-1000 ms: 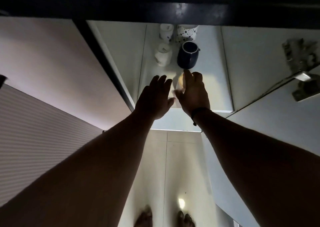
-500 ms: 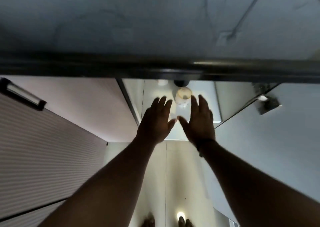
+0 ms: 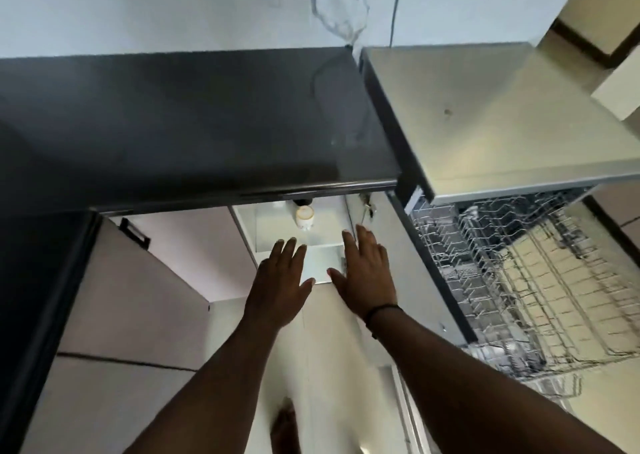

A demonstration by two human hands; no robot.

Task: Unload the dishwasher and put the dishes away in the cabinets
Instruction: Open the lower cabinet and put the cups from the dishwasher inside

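A white cup [image 3: 304,217] stands on the shelf [image 3: 270,235] of an open lower cabinet under the dark countertop [image 3: 194,124]. Darker mugs behind it are mostly hidden by the counter edge. My left hand [image 3: 280,280] and my right hand [image 3: 363,273] are both empty with fingers spread, held in front of the shelf's front edge, a short way from the cup. To the right, the open dishwasher shows its pulled-out wire rack [image 3: 519,273], which looks mostly bare from here.
The open cabinet door [image 3: 162,259] stands at the left with a dark handle [image 3: 135,234]. The dishwasher's light top [image 3: 502,118] sits right of the countertop. Pale floor tiles [image 3: 325,367] and a bare foot [image 3: 284,426] lie below.
My right hand let go of the white cup on the shelf. Both hands drew back from the cabinet, and my view rose to take in the countertop and the dishwasher.
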